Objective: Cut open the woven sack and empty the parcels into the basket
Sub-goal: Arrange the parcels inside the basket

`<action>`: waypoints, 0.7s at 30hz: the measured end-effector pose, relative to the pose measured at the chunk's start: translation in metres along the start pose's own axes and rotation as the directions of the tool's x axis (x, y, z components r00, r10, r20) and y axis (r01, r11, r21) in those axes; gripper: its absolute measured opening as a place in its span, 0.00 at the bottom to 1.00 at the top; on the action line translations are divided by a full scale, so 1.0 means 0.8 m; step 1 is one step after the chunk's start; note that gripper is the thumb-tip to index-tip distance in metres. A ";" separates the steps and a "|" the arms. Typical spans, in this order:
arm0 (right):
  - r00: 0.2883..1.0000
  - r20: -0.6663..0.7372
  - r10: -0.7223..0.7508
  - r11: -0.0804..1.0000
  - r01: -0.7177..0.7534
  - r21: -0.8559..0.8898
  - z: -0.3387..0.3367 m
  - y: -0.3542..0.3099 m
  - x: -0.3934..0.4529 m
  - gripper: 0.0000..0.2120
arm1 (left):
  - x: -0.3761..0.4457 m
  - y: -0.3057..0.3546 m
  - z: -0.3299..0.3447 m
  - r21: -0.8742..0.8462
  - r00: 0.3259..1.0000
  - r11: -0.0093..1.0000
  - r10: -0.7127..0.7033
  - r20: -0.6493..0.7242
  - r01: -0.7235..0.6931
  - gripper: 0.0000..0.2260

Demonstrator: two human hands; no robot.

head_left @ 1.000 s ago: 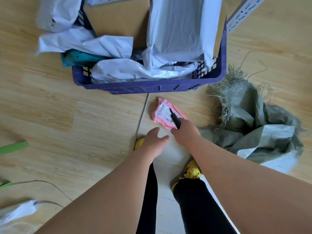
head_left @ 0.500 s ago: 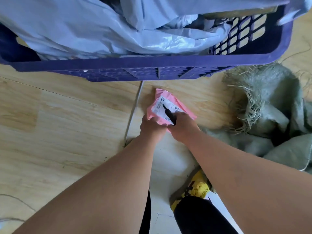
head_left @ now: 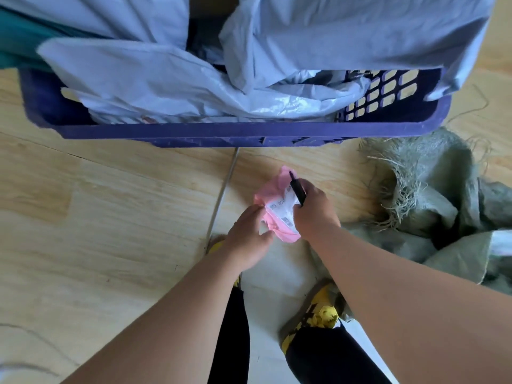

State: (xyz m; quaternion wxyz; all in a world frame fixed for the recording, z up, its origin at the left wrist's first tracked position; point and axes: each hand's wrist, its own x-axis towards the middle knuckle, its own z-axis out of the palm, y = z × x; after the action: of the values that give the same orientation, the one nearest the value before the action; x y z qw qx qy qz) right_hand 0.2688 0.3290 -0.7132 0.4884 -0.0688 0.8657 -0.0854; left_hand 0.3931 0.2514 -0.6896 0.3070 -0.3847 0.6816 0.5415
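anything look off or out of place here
One small pink plastic parcel is outside the purple plastic basket, crumpled between the left hand and right hand, which also holds a black cutter. The grey-green woven sack lies slumped, its cut edge frayed.

We cannot read the label on the pink parcel (head_left: pixel 278 217); our right hand (head_left: pixel 314 214) covers part of it and hides the handle of the black cutter (head_left: pixel 297 189). The far side of the purple basket (head_left: pixel 235 133) runs off the top edge. The woven sack (head_left: pixel 432 200) is cut off at the right edge.
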 end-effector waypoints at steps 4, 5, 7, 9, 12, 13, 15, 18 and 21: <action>0.997 0.019 -0.075 0.996 0.076 -0.056 -0.021 -0.011 -0.049 0.35 | -0.055 0.004 0.007 0.291 0.998 0.955 0.056 0.031 -0.062 0.28; 0.994 0.016 -0.106 0.992 0.107 -0.070 -0.026 -0.013 -0.064 0.35 | -0.069 0.007 0.007 0.349 0.997 0.935 0.051 0.051 -0.065 0.29; 0.984 0.017 -0.177 0.979 0.178 -0.100 -0.036 -0.019 -0.096 0.31 | -0.097 0.018 0.004 0.443 0.995 0.892 0.063 0.077 -0.091 0.29; 0.976 0.040 -0.216 0.968 0.219 -0.124 -0.048 -0.025 -0.132 0.26 | -0.128 0.030 -0.002 0.489 0.993 0.865 0.072 0.089 -0.107 0.29; 0.972 0.092 -0.218 0.963 0.230 -0.139 -0.070 -0.033 -0.189 0.22 | -0.184 0.057 -0.018 0.499 0.990 0.858 0.070 0.123 -0.123 0.29; 0.973 0.100 -0.210 0.963 0.223 -0.150 -0.080 -0.037 -0.208 0.22 | -0.202 0.066 -0.025 0.507 0.989 0.852 0.078 0.122 -0.130 0.29; 0.978 0.084 -0.190 0.964 0.202 -0.174 -0.104 -0.046 -0.245 0.20 | -0.238 0.085 -0.042 0.527 0.991 0.841 0.079 0.110 -0.125 0.29; 0.980 0.052 -0.193 0.943 0.200 -0.265 -0.143 -0.067 -0.295 0.21 | -0.287 0.116 -0.070 0.537 0.993 0.836 0.077 0.089 -0.113 0.27; 0.973 0.031 -0.229 0.906 0.225 -0.358 -0.182 -0.090 -0.338 0.17 | -0.329 0.156 -0.097 0.554 0.991 0.821 0.112 0.079 -0.137 0.26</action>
State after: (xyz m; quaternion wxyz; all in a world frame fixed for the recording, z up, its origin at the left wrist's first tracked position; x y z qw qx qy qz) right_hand 0.2851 0.3254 -0.3979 0.4494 -0.2567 0.8555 0.0174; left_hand 0.4220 0.2411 -0.3898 0.3844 -0.2215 0.8267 0.3461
